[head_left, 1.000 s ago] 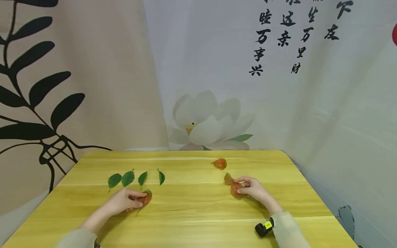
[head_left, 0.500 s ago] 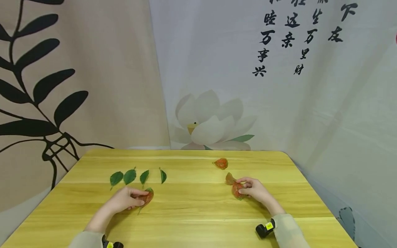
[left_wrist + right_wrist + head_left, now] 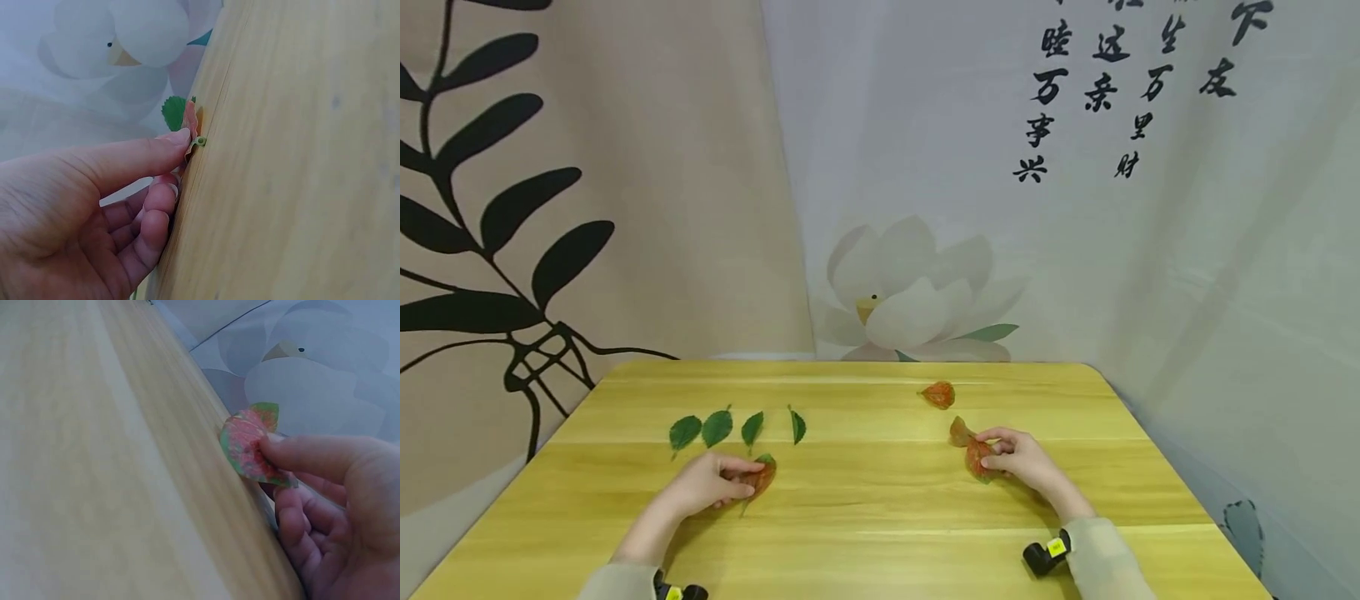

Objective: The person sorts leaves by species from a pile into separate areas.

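With thumb and fingers my left hand [image 3: 711, 485] pinches a red leaf with a green edge [image 3: 765, 477] on the left half of the table. In the left wrist view this red leaf [image 3: 191, 117] is seen edge-on, its pale stem end by the wood and a green leaf [image 3: 173, 113] behind it. My right hand [image 3: 1021, 458] pinches another red leaf [image 3: 977, 460], whose green margin shows in the right wrist view. A brownish-orange leaf [image 3: 959, 432] lies right at its upper left. Farther back rests an orange-red leaf [image 3: 938, 395].
Several green leaves [image 3: 717, 427] lie in a row beyond my left hand. The wooden table [image 3: 865, 533] has rounded far corners. Behind it hangs a cloth backdrop [image 3: 917, 125] with a lotus and writing. A small black camera [image 3: 1047, 557] is strapped at my right wrist.
Both hands keep their pinch on the leaves, which stay in place. The left forearm has swung slightly right, bringing its wrist camera into the head view, which itself has shifted a little.
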{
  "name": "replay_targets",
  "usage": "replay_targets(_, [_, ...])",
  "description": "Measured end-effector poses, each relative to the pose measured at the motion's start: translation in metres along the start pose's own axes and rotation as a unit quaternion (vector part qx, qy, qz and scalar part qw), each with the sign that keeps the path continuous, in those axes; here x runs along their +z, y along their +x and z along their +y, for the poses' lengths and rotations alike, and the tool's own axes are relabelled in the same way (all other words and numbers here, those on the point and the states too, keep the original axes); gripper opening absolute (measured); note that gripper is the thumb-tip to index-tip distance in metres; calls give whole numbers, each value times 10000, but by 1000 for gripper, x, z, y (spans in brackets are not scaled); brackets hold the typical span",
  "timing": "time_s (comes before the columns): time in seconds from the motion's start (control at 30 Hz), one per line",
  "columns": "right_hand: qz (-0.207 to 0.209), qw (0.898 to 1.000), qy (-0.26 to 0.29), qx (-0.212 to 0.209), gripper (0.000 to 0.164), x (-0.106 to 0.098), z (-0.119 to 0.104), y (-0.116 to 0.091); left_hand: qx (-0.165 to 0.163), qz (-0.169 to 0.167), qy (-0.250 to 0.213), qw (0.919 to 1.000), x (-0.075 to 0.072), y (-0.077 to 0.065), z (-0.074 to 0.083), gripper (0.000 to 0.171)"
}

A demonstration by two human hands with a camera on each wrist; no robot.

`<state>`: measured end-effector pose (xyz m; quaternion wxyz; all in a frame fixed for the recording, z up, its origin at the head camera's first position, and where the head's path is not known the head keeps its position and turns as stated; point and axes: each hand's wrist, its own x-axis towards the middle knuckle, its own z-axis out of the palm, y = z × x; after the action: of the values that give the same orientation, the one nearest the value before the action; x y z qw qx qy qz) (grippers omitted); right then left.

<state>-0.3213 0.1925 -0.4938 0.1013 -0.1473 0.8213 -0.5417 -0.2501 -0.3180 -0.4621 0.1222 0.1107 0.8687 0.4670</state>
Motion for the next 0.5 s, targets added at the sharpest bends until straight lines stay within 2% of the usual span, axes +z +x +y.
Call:
replay_targets(0.27, [29, 10000, -29, 54, 42, 1, 3, 4, 61, -48, -126, 9999, -1, 1, -4, 42])
replay_targets(0.5, [49, 9999, -60, 87, 43, 2, 1, 6, -66, -17, -83, 9999, -3, 3, -4, 41])
